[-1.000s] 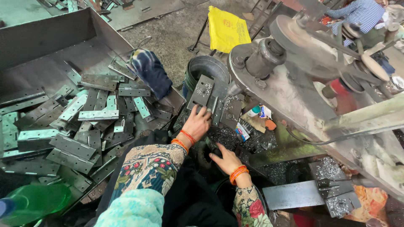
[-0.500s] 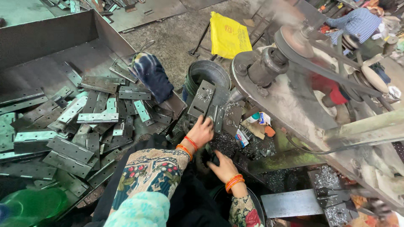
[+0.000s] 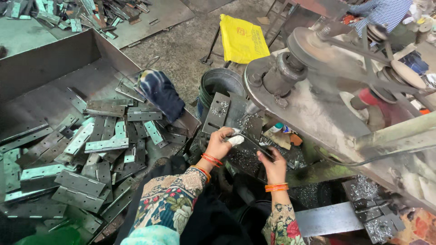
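My left hand (image 3: 220, 143) grips the near end of a flat metal hinge plate (image 3: 245, 138) lying on the dark work surface under the machine; a fingertip wrapped in white cloth presses on it. My right hand (image 3: 271, 162) pinches the other end of the same plate. Both wrists wear orange bangles. A grey perforated plate (image 3: 217, 113) leans upright just beyond my left hand. Metal shavings cover the surface around the plate.
A large belt-driven machine (image 3: 318, 86) fills the right side. A metal tray (image 3: 54, 68) on the left holds several hinge plates (image 3: 91, 154) and a blue cloth (image 3: 159, 93). A grey bucket (image 3: 218, 84) and yellow bag (image 3: 243, 38) stand beyond. Another person's striped sleeve (image 3: 381, 11) shows top right.
Both hands shifted from the upright plate and the shavings pile onto a flat hinge plate, now held at both ends. The camera view has tilted slightly.
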